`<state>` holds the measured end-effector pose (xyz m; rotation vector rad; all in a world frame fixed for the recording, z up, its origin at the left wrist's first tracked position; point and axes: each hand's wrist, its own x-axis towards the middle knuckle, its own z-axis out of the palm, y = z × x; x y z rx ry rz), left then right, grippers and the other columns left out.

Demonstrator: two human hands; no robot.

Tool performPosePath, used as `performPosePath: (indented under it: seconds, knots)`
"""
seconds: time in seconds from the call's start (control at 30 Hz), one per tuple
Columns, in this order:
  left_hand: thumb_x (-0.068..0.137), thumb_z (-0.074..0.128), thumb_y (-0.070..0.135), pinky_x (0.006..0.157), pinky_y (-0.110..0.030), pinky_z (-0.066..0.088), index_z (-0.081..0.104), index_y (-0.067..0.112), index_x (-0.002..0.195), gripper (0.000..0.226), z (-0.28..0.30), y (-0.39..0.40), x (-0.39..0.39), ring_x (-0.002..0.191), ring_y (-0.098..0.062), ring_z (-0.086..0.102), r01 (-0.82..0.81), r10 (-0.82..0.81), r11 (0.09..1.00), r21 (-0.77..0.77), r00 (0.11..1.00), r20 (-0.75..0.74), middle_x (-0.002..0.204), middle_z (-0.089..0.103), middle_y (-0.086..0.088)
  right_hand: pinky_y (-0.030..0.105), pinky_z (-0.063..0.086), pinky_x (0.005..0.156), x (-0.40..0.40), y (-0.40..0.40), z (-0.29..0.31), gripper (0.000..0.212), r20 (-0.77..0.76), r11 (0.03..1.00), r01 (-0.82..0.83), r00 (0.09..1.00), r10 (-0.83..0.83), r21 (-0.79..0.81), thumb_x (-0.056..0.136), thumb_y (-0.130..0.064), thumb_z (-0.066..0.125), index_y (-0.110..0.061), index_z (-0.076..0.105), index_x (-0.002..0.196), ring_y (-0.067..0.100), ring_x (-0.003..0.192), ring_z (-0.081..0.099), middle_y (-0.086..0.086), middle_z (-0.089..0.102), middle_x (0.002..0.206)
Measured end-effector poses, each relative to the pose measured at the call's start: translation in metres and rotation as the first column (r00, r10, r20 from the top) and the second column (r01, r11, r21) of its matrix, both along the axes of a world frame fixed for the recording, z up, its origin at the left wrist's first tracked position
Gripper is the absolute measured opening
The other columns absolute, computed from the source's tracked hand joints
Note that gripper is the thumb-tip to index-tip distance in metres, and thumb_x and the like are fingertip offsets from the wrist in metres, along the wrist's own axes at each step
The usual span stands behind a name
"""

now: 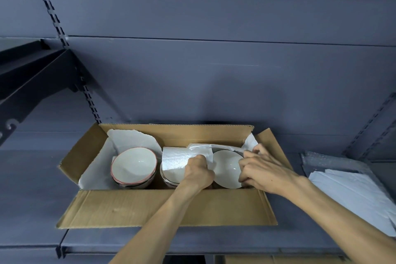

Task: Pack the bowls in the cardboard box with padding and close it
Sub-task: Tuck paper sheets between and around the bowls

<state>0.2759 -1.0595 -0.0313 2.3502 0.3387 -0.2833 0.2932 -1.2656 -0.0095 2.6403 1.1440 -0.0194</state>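
I'm seating the dark-rimmed bowl at 3 o'clock inside the cardboard box; left hand fingers are curling around the paper padding, right hand fingers are gripping its rim. I should be lowering it gently and keeping paper between the bowls.

Dark shelf, slotted upright

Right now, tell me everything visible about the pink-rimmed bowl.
The pink-rimmed bowl is white inside, glossy like glazed ceramic, with a thin pink line round its lip. It sits upright, tilted slightly, on top of at least one more bowl in the left part of the cardboard box. White padding paper lies behind and beside it. Neither hand touches it.
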Motion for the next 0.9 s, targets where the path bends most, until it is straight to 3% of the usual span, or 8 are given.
performPosePath:
  seconds: [0.13,0.23,0.33,0.5,0.6,0.73,0.83,0.9]
  knots:
    - [0.086,0.056,0.005,0.045,-0.021,0.036,0.048,0.012,0.08,0.012,-0.004,0.0,0.002,0.087,-0.028,0.062,-0.016,0.015,1.0,0.023,1.0,0.014,0.1,0.058,-0.007,0.039,0.026,0.089,-0.003,-0.001,0.002,0.027,0.019,0.999,-0.008,1.0,0.007,0.032,0.092,-0.023,0.058,-0.03,0.05,0.066,0.015,0.091,0.038,-0.009,0.049,0.078]
    - [0.091,0.058,0.011,0.063,-0.026,0.046,0.059,0.007,0.093,0.004,-0.006,-0.002,0.002,0.102,-0.031,0.065,-0.006,0.004,0.996,0.088,1.0,0.025,0.111,0.064,-0.011,0.038,0.023,0.085,-0.003,0.0,0.001,0.03,0.055,0.998,-0.016,0.998,0.013,0.058,0.09,-0.026,0.057,-0.03,0.047,0.063,0.016,0.089,0.041,-0.009,0.046,0.073]
    - [0.094,0.06,0.016,0.078,-0.029,0.048,0.063,0.005,0.114,0.023,-0.01,-0.002,0.004,0.11,-0.03,0.063,0.007,-0.015,0.986,0.167,0.999,0.044,0.119,0.063,-0.012,0.037,0.02,0.084,-0.004,-0.001,-0.001,0.028,0.085,0.997,-0.011,0.996,0.004,0.075,0.09,-0.031,0.052,-0.026,0.057,0.063,0.016,0.09,0.043,-0.008,0.048,0.073]
    - [0.092,0.061,0.022,0.082,-0.034,0.052,0.065,0.005,0.106,0.022,-0.009,0.0,-0.003,0.103,-0.031,0.064,0.041,-0.07,0.966,0.256,0.992,0.104,0.111,0.067,-0.012,0.037,0.022,0.091,-0.005,-0.002,-0.003,0.026,0.066,0.997,0.015,0.998,-0.02,0.072,0.094,-0.033,0.057,-0.022,0.073,0.077,0.015,0.094,0.042,-0.009,0.053,0.08]
    - [0.091,0.056,0.029,0.078,-0.035,0.054,0.069,0.012,0.103,0.024,-0.001,0.005,-0.011,0.097,-0.03,0.064,0.031,-0.094,0.946,0.321,0.979,0.182,0.105,0.068,-0.007,0.039,0.019,0.102,-0.004,-0.007,0.0,0.029,0.064,0.972,0.047,0.996,-0.063,0.231,0.092,-0.052,0.057,-0.031,0.077,0.091,0.008,0.106,0.045,-0.017,0.06,0.092]
    - [0.095,0.048,0.031,0.071,-0.033,0.05,0.071,0.02,0.103,0.026,0.022,0.004,-0.02,0.093,-0.029,0.065,-0.025,-0.091,0.946,0.325,0.936,0.339,0.098,0.071,-0.005,0.041,0.026,0.099,-0.002,-0.028,0.039,0.041,0.147,0.796,0.083,0.966,-0.211,0.6,0.091,-0.065,0.045,-0.04,0.076,0.096,0.003,0.103,0.05,-0.025,0.063,0.1]
    - [0.09,0.049,0.031,0.065,-0.033,0.052,0.069,0.024,0.09,0.021,0.038,-0.005,-0.023,0.079,-0.028,0.064,-0.019,-0.096,0.973,0.232,0.874,0.476,0.08,0.071,-0.001,0.037,0.029,0.089,0.0,-0.071,0.064,0.03,0.188,0.611,0.113,0.894,-0.407,0.783,0.093,-0.054,0.053,-0.036,0.076,0.101,0.009,0.1,0.056,-0.019,0.067,0.104]
    - [0.085,0.045,0.034,0.063,-0.038,0.055,0.065,0.025,0.083,0.022,0.047,-0.017,-0.026,0.068,-0.024,0.065,0.043,-0.138,0.983,0.177,0.811,0.568,0.069,0.07,0.004,0.039,0.035,0.088,0.0,-0.115,0.058,0.017,0.098,0.536,0.272,0.821,-0.563,0.799,0.095,-0.039,0.065,-0.032,0.075,0.106,0.015,0.104,0.06,-0.011,0.067,0.103]
